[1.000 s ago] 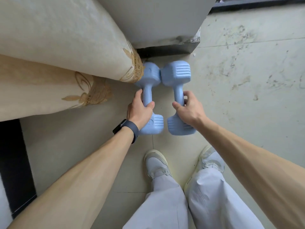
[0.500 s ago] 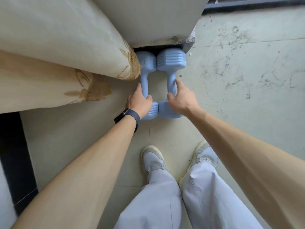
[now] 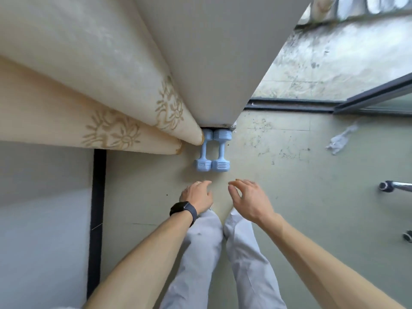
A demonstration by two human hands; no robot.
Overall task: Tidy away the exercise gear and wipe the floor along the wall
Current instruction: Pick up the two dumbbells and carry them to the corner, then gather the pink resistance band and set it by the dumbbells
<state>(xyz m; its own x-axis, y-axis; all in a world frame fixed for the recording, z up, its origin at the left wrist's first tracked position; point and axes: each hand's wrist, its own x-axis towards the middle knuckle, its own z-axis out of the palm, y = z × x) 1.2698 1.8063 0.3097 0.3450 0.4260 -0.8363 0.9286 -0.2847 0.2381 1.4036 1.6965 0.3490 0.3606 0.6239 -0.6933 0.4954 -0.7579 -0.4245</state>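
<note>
Two light blue dumbbells lie side by side on the pale floor, their far ends against the base of the wall: the left dumbbell (image 3: 203, 152) and the right dumbbell (image 3: 221, 152). My left hand (image 3: 197, 196), with a black watch on its wrist, hovers well short of them, fingers apart and empty. My right hand (image 3: 248, 198) is level with it, also open and empty. A crumpled white cloth (image 3: 340, 140) lies on the floor to the right.
Cream curtains (image 3: 107, 103) with gold embroidery hang at the left, touching the left dumbbell's far end. The wall corner (image 3: 220, 63) juts out ahead. A dark door track (image 3: 289, 105) runs to the right. A chrome leg with a castor (image 3: 388, 186) sits at the far right.
Both hands have let go of the dumbbell handles and pulled back toward me. The dumbbells stay against the wall. The view has risen and widened.
</note>
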